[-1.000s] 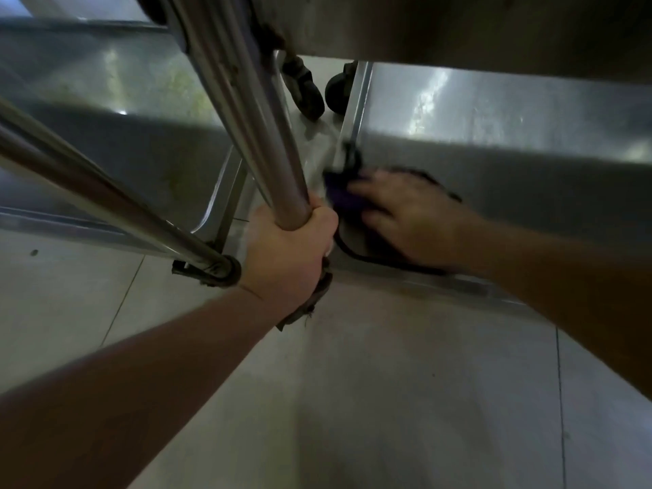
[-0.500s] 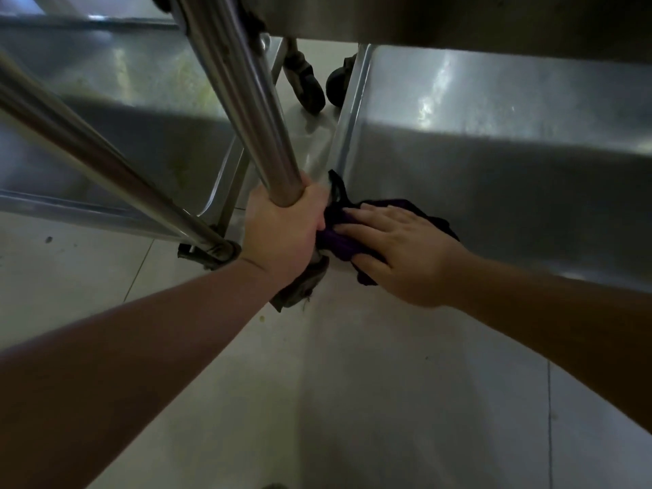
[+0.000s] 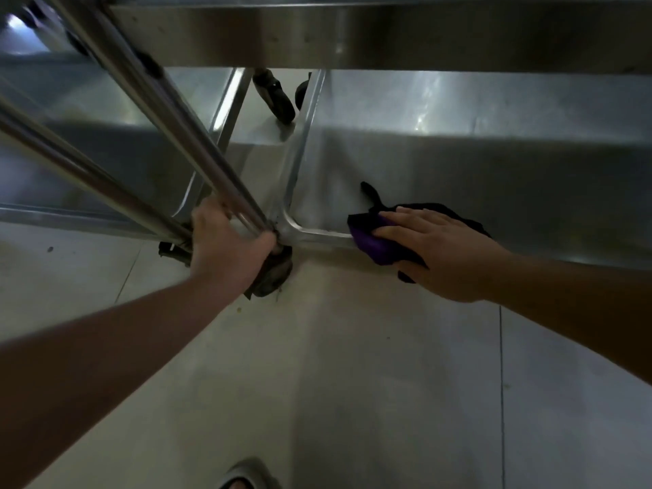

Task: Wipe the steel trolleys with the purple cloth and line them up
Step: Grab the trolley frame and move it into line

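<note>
1. Steel trolleys are seen from above and close by: the bottom shelf (image 3: 458,164) of the right-hand trolley, a shallow tray with a raised rim, fills the right of the view, and the bottom shelf (image 3: 106,146) of a second trolley lies to the left, with a narrow strip of floor between them.
2. Nothing but the purple cloth (image 3: 379,241) is held in the right-hand tray; the cloth is draped over the tray's near rim, part on the shelf surface and part hanging over the front edge.
3. The cloth is pressed flat by the right hand (image 3: 444,252), whose fingers are laid out straight across it rather than curled around it.
4. The left-hand tray is seen to hold nothing, though faint smudges show on its surface.
5. The upright tubular post (image 3: 197,150) at the right-hand trolley's near corner is grasped at its base by the left hand (image 3: 229,247), fingers wrapped tightly around the tube.
6. A dark caster (image 3: 271,273) is seen just below that fist, and two more casters (image 3: 278,97) are seen farther back in the gap between the trolleys.
7. A pale tiled floor (image 3: 352,382) is seen under everything, and the toe of a grey slipper (image 3: 247,474) is caught at the bottom edge.
</note>
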The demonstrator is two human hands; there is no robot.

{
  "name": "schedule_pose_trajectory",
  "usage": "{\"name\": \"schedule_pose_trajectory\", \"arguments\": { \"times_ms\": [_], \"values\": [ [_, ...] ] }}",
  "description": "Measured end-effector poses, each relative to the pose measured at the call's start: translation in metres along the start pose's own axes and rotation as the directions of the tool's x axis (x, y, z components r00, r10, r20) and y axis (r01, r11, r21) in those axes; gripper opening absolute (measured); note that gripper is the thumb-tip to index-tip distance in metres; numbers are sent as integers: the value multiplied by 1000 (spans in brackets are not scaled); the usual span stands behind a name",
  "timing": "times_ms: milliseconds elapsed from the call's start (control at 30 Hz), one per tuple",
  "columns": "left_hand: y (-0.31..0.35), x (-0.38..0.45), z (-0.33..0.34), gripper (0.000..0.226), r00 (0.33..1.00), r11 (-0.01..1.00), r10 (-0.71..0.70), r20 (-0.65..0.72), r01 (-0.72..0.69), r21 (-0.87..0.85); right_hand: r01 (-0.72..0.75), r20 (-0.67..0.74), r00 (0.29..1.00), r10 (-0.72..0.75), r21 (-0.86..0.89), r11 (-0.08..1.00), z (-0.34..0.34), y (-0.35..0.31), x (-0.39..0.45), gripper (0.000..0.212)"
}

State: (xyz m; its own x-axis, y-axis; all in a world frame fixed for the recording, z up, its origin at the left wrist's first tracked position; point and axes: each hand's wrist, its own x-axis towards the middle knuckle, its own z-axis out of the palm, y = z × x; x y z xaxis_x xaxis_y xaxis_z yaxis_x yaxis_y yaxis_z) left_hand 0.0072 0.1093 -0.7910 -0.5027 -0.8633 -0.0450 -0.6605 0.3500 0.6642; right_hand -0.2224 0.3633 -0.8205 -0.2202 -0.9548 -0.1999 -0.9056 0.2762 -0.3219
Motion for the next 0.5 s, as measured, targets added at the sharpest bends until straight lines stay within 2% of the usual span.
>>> {"name": "schedule_pose_trajectory", "arguments": {
  "times_ms": [67,100,200,333,500],
  "values": [
    [-5,-30,9,54,991,990,-132,15,131,45,-13,-3,1000,13,-2,1000,0,11,-12,64],
    [-4,-47,16,50,990,991,-124,62,120,52,-19,-3,1000,19,-5,1000,0,17,-19,64],
    [14,-85,36,37,956,990,120,267,-134,34,-36,-9,999,36,-5,999,-2,35,-42,63],
    [66,-97,61,35,802,875,408,435,-479,62,-82,-16,997,82,-8,997,-7,65,-82,62],
    [125,-112,91,37,642,717,518,565,-687,124,-148,-32,989,148,-7,989,-12,104,-142,59]
  ]
}}
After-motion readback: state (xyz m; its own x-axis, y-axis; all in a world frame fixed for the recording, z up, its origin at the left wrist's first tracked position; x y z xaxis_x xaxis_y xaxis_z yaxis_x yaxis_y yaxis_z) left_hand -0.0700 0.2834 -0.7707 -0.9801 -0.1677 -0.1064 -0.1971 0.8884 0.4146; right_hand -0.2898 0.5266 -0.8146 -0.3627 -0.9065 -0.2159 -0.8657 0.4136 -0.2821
